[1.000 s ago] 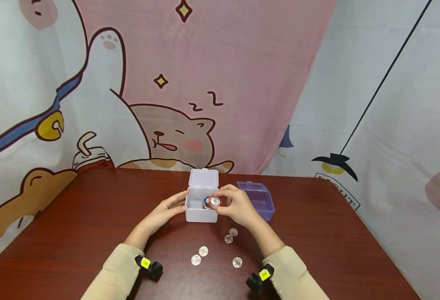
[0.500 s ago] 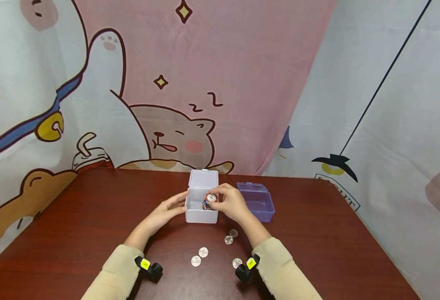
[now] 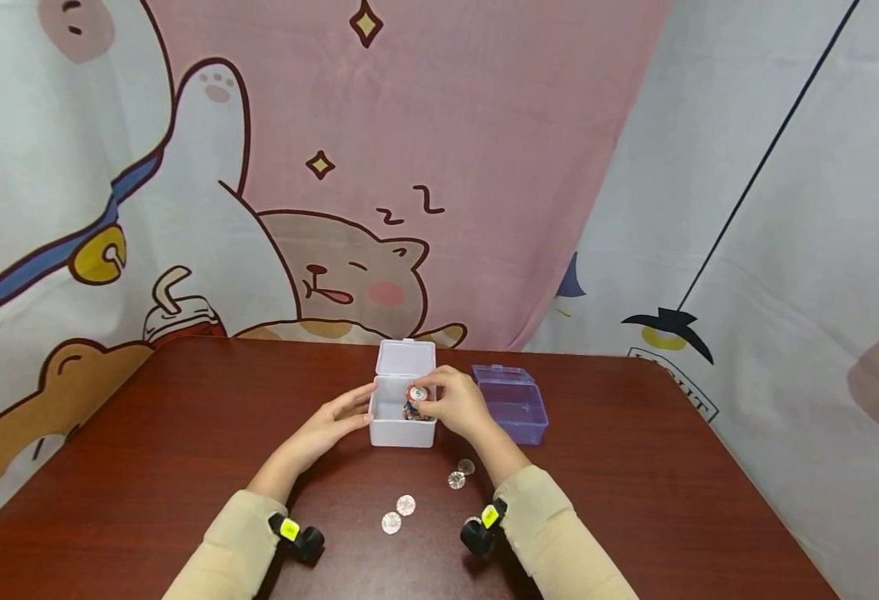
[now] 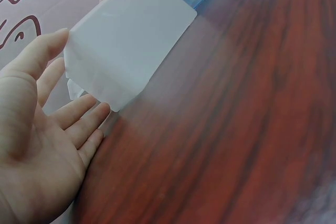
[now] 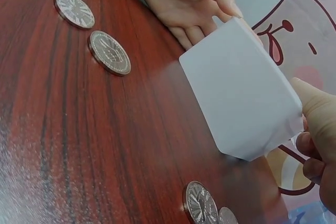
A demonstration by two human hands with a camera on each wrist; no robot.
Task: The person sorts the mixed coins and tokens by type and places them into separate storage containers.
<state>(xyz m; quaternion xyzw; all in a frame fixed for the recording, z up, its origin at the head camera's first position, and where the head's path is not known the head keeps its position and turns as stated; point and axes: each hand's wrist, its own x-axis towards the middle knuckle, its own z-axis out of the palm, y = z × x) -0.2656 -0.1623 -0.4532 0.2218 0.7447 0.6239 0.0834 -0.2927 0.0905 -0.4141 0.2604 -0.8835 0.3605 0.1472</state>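
A white plastic box (image 3: 402, 433) stands on the table with its lid raised at the back. Inside it, toward the right, lies a small pile of poker chips (image 3: 412, 412). My right hand (image 3: 460, 407) reaches over the box's right wall and pinches a red-edged poker chip (image 3: 418, 393) marked 5 between thumb and fingers, at the top of the pile. Whether more than one chip is held cannot be told. At the box's left side, my left hand (image 3: 328, 423) rests with fingers extended, as the left wrist view of the hand (image 4: 44, 150) also shows.
An open, see-through purple-blue box (image 3: 517, 414) stands right of the white one. Silver coins lie nearer me: a left pair with one coin (image 3: 406, 505), a right pair with another (image 3: 456, 480). A fifth round edge is mostly hidden behind the right wrist camera (image 3: 476, 537).
My right hand has moved left with the poker chip, farther into the white box and over the pile. The right forearm has swung inward, covering one coin. My left hand stays put.
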